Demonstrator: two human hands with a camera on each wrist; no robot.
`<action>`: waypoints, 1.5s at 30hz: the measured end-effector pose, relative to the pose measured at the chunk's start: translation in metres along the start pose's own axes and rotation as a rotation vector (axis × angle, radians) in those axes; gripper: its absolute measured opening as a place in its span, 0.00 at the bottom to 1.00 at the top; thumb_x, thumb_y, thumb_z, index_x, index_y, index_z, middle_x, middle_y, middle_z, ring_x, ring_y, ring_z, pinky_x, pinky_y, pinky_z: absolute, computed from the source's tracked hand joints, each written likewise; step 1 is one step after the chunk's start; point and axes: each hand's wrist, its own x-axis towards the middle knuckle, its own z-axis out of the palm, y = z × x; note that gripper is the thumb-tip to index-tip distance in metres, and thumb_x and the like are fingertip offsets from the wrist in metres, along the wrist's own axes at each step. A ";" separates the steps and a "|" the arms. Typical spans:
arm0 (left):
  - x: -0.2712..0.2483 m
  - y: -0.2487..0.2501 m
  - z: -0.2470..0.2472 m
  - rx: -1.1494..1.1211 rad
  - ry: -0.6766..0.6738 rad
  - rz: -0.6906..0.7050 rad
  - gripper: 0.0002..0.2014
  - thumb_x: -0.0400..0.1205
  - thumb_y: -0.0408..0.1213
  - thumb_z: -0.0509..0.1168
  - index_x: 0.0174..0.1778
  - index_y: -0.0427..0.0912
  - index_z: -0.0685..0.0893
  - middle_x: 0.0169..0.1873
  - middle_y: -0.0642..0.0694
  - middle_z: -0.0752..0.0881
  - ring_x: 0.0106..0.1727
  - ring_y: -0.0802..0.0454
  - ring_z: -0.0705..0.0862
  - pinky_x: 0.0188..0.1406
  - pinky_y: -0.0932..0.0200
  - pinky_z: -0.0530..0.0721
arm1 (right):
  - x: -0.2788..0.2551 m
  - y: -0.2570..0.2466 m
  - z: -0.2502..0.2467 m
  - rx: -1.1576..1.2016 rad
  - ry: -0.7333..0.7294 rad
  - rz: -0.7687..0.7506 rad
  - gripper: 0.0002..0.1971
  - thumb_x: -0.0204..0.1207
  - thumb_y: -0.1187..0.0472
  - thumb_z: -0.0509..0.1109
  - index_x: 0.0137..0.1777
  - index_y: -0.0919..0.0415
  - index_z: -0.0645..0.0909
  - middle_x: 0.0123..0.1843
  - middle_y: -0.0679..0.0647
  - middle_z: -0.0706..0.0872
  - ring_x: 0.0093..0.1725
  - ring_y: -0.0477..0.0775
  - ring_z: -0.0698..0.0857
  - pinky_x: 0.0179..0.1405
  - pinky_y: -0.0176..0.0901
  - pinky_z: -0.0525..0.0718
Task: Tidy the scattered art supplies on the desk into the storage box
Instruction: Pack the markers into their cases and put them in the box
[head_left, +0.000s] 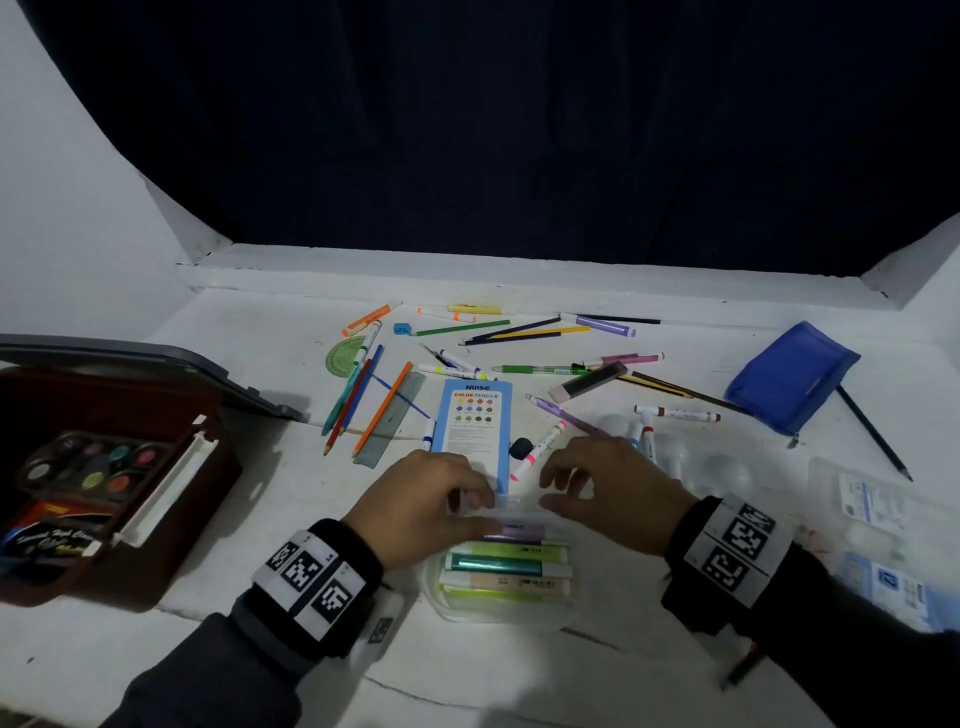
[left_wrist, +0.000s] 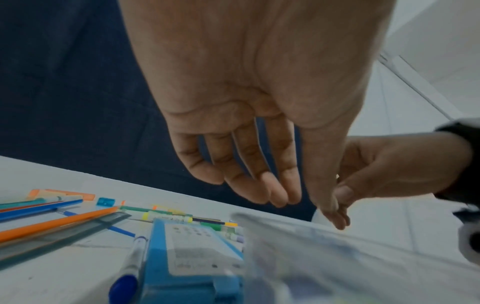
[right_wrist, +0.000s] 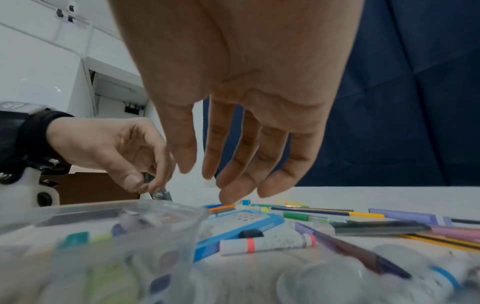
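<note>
A clear plastic case (head_left: 436, 590) holding several pastel highlighters (head_left: 504, 564) lies near the desk's front edge. My left hand (head_left: 478, 506) pinches the case's far edge between thumb and fingers; the right wrist view shows that pinch from the side, left hand (right_wrist: 145, 187). My right hand (head_left: 550, 488) hovers over the same edge on the right with its fingers hanging relaxed (right_wrist: 233, 193) and nothing visible between them. The open brown storage box (head_left: 130, 587) stands at the left, with a paint palette (head_left: 93, 467) inside.
Pencils and markers (head_left: 519, 332) are strewn across the far middle of the desk. A blue colour pencil box (head_left: 475, 431) and a grey ruler (head_left: 395, 415) lie just beyond my hands. A blue pouch (head_left: 789, 374) and plastic packets (head_left: 872, 504) sit at the right.
</note>
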 end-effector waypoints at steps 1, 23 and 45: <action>0.002 -0.003 -0.005 -0.051 0.035 -0.011 0.12 0.74 0.54 0.77 0.47 0.53 0.91 0.41 0.60 0.87 0.41 0.60 0.85 0.42 0.63 0.83 | 0.006 0.000 -0.003 0.011 0.021 -0.013 0.08 0.74 0.49 0.76 0.50 0.49 0.85 0.46 0.44 0.86 0.42 0.42 0.85 0.46 0.39 0.86; 0.202 -0.225 -0.079 0.071 0.254 -0.896 0.22 0.84 0.41 0.59 0.75 0.40 0.74 0.73 0.39 0.76 0.75 0.38 0.72 0.72 0.45 0.75 | 0.293 0.067 -0.031 -0.240 0.052 0.073 0.16 0.84 0.59 0.59 0.70 0.55 0.76 0.69 0.53 0.80 0.66 0.56 0.79 0.64 0.45 0.77; 0.206 -0.216 -0.085 0.024 0.369 -0.682 0.10 0.81 0.28 0.65 0.50 0.43 0.90 0.50 0.41 0.88 0.54 0.41 0.87 0.50 0.56 0.81 | 0.295 0.061 -0.037 -0.534 0.053 0.075 0.10 0.79 0.64 0.61 0.59 0.58 0.76 0.60 0.54 0.77 0.57 0.59 0.82 0.48 0.47 0.82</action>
